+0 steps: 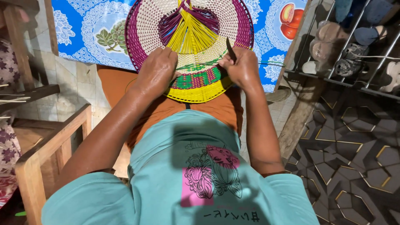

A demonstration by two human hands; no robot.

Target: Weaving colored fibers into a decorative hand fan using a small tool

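Shirt: our teal printed T-shirt fills the foreground, above orange trousers.
Fan: we rest a round woven fan of cream, purple, yellow and green plastic strips on our lap.
Left hand: our left hand presses curled fingers on the fan.
Right hand: our right hand pinches a thin dark blade.
Backdrop: blue patterned cloth lies beneath.

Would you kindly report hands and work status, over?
Left hand pressing on woven fan. Right hand gripping dark blade at green strand. Nothing blocking.
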